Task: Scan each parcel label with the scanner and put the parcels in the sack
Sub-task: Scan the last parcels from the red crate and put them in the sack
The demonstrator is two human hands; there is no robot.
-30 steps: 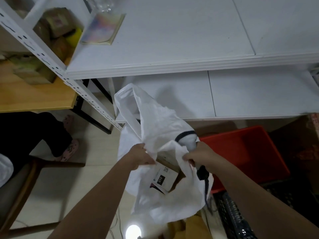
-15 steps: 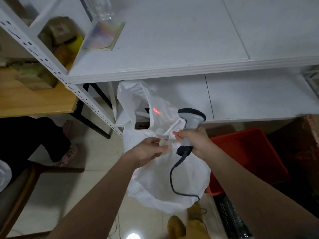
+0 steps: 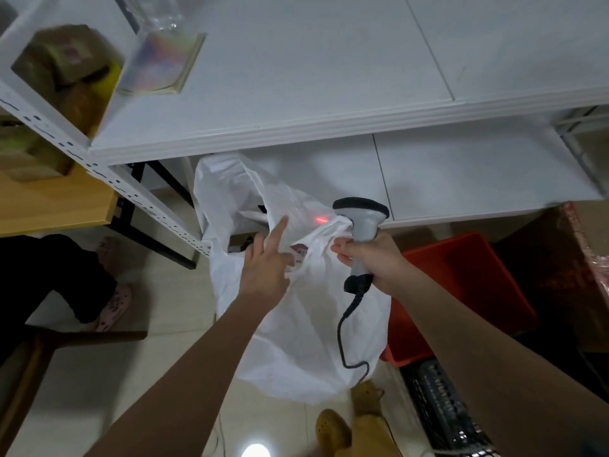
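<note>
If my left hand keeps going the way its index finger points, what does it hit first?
Probably the white plastic sack: the left hand points up at its raised rim. Depth is unclear.

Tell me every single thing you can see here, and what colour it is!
sack: one, white, hanging below the shelf, between the hands
scanner: one, grey with a black cord, red light falling on the sack
crate: one, red, on the floor to the right of the sack
shelf: one, white, across the top
boxes: a few, brown, blurred, on the far left
table: one, wooden, at the left
shoes: two, tan, on the floor at the bottom
left hand: one, forefinger out, touching the sack
right hand: one, grips the scanner and a fold of the sack
</note>
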